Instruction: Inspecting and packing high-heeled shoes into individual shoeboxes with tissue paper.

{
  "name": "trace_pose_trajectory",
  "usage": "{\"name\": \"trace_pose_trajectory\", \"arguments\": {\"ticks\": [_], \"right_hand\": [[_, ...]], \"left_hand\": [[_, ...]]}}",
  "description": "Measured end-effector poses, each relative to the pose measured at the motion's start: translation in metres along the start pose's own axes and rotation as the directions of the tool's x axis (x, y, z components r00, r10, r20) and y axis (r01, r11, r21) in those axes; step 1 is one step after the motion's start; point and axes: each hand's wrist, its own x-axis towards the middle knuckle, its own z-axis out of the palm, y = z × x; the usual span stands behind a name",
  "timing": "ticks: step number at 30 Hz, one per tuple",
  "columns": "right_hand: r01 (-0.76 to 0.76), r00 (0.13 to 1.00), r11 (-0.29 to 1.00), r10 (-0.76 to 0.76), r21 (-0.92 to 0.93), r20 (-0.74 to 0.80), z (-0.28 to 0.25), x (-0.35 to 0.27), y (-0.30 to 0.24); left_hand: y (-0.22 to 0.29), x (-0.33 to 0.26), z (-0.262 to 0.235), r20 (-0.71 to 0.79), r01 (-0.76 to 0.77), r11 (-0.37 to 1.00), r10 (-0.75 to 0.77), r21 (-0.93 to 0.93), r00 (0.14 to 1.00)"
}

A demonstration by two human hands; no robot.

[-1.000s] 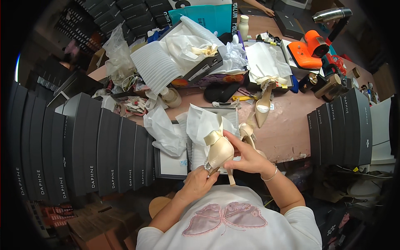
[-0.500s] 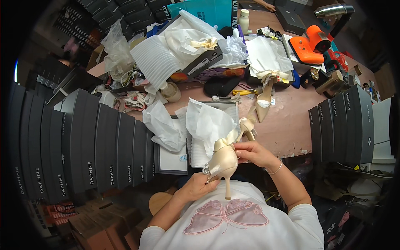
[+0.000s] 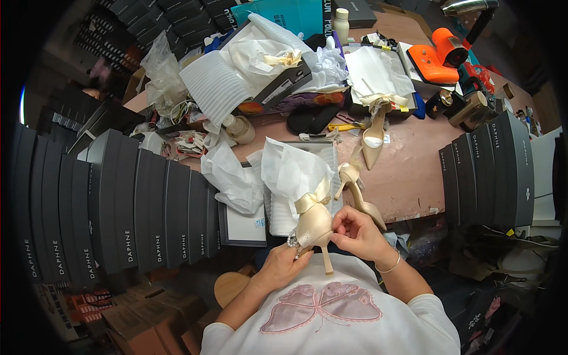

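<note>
A cream satin high-heeled shoe (image 3: pixel 313 226) with a ribbon at its ankle is held up before my chest, heel pointing down. My left hand (image 3: pixel 284 264) grips it low on the left, beside a sparkling ornament. At the shoe's right side, my right hand (image 3: pixel 357 235) has its thumb and forefinger pinched together by the heel back; anything between them is too small to make out. Beyond that hand, a second cream heeled shoe (image 3: pixel 370 212) lies on the table. Behind the held shoe, white tissue paper (image 3: pixel 294 168) spills from an opened shoebox.
Dark shoeboxes stand in rows at the left (image 3: pixel 142 201) and right (image 3: pixel 488 171). Another cream pump (image 3: pixel 373 142) rests against a paper-filled box farther back. An orange device (image 3: pixel 435 62), a pale bottle (image 3: pixel 341 26) and an open box (image 3: pixel 284 80) occupy the far side.
My right hand has shifted down and closed into a pinch beside the heel. The held shoe has tilted slightly, its heel tip swinging right. My view has shifted slightly.
</note>
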Motion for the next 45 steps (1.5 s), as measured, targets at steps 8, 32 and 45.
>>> {"name": "trace_pose_trajectory", "arguments": {"ticks": [8, 32, 45], "right_hand": [[-0.014, 1.000, 0.997, 0.013, -0.072, -0.015, -0.003, 0.000, 0.008], [0.018, 0.998, 0.985, -0.027, -0.173, -0.050, -0.008, -0.002, 0.011], [-0.029, 0.999, 0.988, 0.026, -0.152, -0.018, -0.010, 0.000, 0.018]], "left_hand": [[0.001, -0.003, 0.010, -0.083, -0.066, 0.990, 0.077, 0.121, 0.994], [0.004, -0.002, 0.026, -0.144, -0.097, 0.992, 0.108, 0.080, 0.984], [0.002, -0.005, 0.025, -0.114, -0.045, 0.998, 0.049, 0.039, 0.992]]}}
